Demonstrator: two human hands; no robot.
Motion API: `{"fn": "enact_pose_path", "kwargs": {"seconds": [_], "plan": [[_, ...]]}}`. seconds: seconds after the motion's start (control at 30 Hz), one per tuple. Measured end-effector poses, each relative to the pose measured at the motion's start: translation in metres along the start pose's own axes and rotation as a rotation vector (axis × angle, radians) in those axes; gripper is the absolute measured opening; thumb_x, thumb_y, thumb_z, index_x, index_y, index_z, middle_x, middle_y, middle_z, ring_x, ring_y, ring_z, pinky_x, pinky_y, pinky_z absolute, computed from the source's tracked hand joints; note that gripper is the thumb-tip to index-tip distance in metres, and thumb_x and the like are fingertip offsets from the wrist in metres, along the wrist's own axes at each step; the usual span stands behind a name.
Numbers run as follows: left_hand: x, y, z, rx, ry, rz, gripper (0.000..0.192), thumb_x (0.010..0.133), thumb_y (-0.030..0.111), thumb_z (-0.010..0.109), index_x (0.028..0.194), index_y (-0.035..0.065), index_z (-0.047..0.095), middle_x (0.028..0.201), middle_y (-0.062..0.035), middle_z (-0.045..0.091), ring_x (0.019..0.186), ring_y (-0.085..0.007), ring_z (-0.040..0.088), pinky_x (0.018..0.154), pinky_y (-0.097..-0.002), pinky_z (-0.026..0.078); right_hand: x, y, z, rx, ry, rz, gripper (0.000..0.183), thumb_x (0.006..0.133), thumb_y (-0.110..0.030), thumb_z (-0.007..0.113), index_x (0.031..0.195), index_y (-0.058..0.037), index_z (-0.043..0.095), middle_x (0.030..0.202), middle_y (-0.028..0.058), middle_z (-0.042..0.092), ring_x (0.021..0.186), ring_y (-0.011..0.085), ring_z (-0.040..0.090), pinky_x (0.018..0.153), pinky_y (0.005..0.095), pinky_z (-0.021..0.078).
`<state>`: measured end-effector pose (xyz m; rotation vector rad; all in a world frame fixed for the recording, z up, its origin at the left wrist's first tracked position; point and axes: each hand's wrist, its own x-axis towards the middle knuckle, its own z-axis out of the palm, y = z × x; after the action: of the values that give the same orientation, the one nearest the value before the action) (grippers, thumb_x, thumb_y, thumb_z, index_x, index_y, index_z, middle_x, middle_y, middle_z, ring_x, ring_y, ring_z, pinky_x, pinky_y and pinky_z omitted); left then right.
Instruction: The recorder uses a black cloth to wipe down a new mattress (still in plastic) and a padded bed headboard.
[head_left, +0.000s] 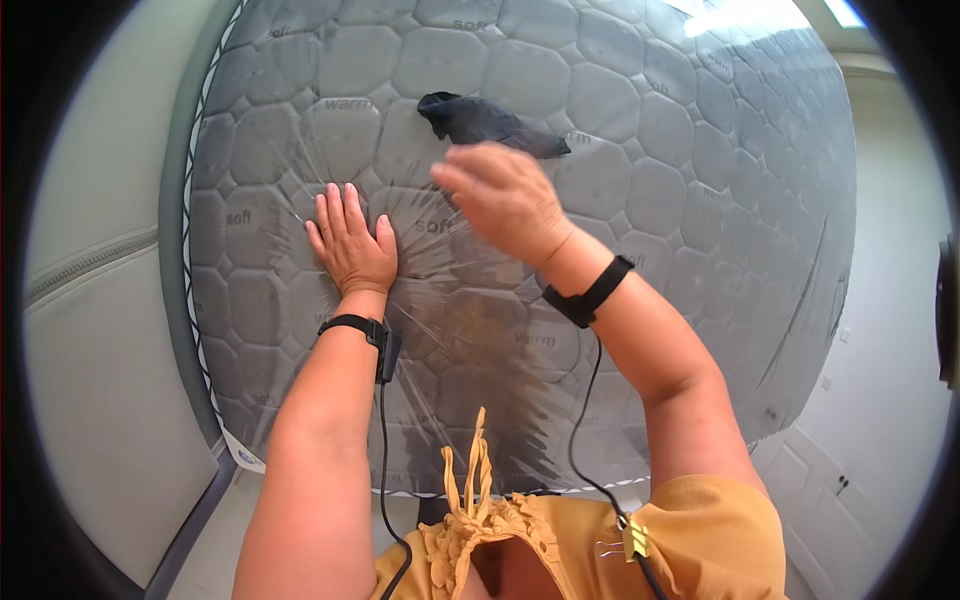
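Observation:
A grey quilted mattress (600, 187) in clear plastic film lies before me, printed all over with repeated words. My left hand (351, 240) presses flat on the film, fingers spread, and creases radiate from around it. Over the mattress's middle, my right hand (506, 199) is blurred, with its fingers loosely bent; nothing shows in it. Just beyond those fingers lies a crumpled dark cloth (491, 124). Whether the right hand touches the cloth or the film cannot be told. Black straps with small devices circle both wrists, a cable running from each.
Along the left side stands a pale upholstered panel (97, 187) with a zipper (94, 266) and a grey edge. A white panelled door or cabinet front (832, 480) is at the lower right. Bright light reflects off the film at the upper right.

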<state>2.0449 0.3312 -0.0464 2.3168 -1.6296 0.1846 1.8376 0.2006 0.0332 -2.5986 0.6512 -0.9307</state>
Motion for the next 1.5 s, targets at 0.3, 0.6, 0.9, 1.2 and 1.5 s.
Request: {"fn": "enact_pose_path", "kwargs": {"seconds": [0.3, 0.6, 0.9, 1.2, 1.5], "plan": [[0.001, 0.008, 0.005, -0.028, 0.021, -0.004, 0.067, 0.088, 0.030, 0.060, 0.149, 0.0119, 0.039, 0.156, -0.0135, 0.037, 0.145, -0.0341, 0.031, 0.117, -0.0560, 0.019, 0.004, 0.046, 0.049, 0.025, -0.024, 0.268, 0.035, 0.080, -0.016, 0.071, 0.113, -0.0079, 0.066, 0.123, 0.0100, 0.063, 0.122, 0.0304, 0.055, 0.101, 0.0451, 0.0464], [0.000, 0.012, 0.006, -0.025, 0.000, -0.003, 0.067, 0.088, 0.028, 0.059, 0.150, 0.0104, 0.038, 0.157, -0.0136, 0.036, 0.146, -0.0337, 0.030, 0.118, -0.0547, 0.019, -0.142, -0.089, -0.007, 0.456, -0.436, 0.170, 0.042, 0.071, -0.008, 0.072, 0.112, -0.0076, 0.067, 0.119, 0.0114, 0.063, 0.110, 0.0308, 0.059, 0.092, 0.0426, 0.0503], [0.003, 0.008, -0.006, -0.011, -0.066, -0.017, 0.070, 0.086, 0.026, 0.060, 0.150, 0.0085, 0.037, 0.157, -0.0157, 0.034, 0.146, -0.0359, 0.028, 0.118, -0.0555, 0.018, -0.033, 0.217, -0.116, -0.365, 0.622, 0.617, 0.027, 0.096, -0.017, 0.058, 0.116, -0.0006, 0.065, 0.119, 0.0218, 0.065, 0.118, 0.0386, 0.057, 0.104, 0.0436, 0.0425], [0.015, 0.035, 0.005, -0.128, -0.114, -0.026, 0.076, 0.084, 0.028, 0.063, 0.151, 0.0079, 0.034, 0.157, -0.0165, 0.032, 0.148, -0.0365, 0.025, 0.119, -0.0566, 0.013, 0.073, 0.315, -0.027, -0.764, 0.112, 0.375, 0.017, 0.088, -0.014, 0.057, 0.097, -0.0066, 0.069, 0.102, 0.0192, 0.068, 0.100, 0.0352, 0.062, 0.092, 0.0450, 0.0454], [-0.003, -0.002, -0.005, -0.021, -0.173, -0.083, 0.071, 0.086, 0.036, 0.059, 0.148, 0.0080, 0.037, 0.154, -0.0189, 0.035, 0.143, -0.0405, 0.029, 0.116, -0.0619, 0.017, 0.127, -0.004, 0.124, 0.363, -0.305, 0.202, 0.044, 0.089, -0.040, 0.067, 0.121, -0.0104, 0.067, 0.131, 0.0116, 0.058, 0.130, 0.0367, 0.048, 0.113, 0.0480, 0.0338]]}}
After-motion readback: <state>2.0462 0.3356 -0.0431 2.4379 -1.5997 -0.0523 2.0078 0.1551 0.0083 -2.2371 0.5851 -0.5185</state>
